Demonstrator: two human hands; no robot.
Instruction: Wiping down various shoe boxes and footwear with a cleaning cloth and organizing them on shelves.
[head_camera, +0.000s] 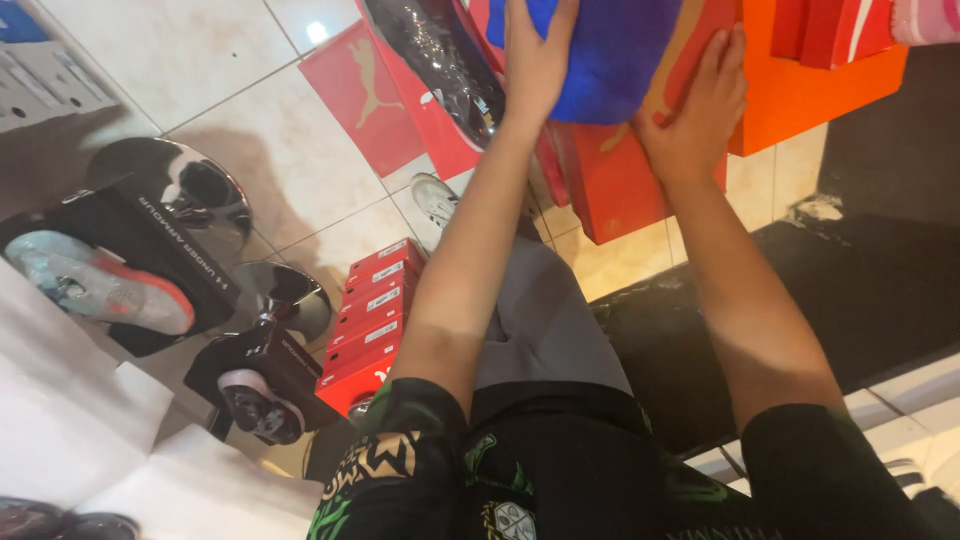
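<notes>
Both arms reach up and forward from the person's body, and the two hands meet on a blue box (610, 50) at the top of the view. The left hand (535, 60) lies flat against the box's left face, fingers straight and pointing up — pressing, not curled round anything. The right hand (700, 110) is spread open on the other side, palm partly on the blue box's lower right edge and partly on the red box (610, 180) just beneath it. So the blue box is held between two open palms, resting on or just above the red box; which of the two, the view does not settle.

To the right of the red box stands an orange box (800, 100), touching or just beside it, with more red ones above at the frame's edge. Left of the blue box a dark glossy shoe (440, 60) sits tilted on a red lid (365, 95) lying on the tiled floor (280, 150).

Lower down, between the arms, grey cloth (545, 320) covers the person's lap. Near the left elbow a stack of red boxes (375, 320) stands on the floor. Further left, two black stands with mirrors carry shoes — a pale blue and orange shoe (100, 285) on the larger, a dark one (255, 405) on the smaller. White paper (90, 420) fills the lower left corner.
</notes>
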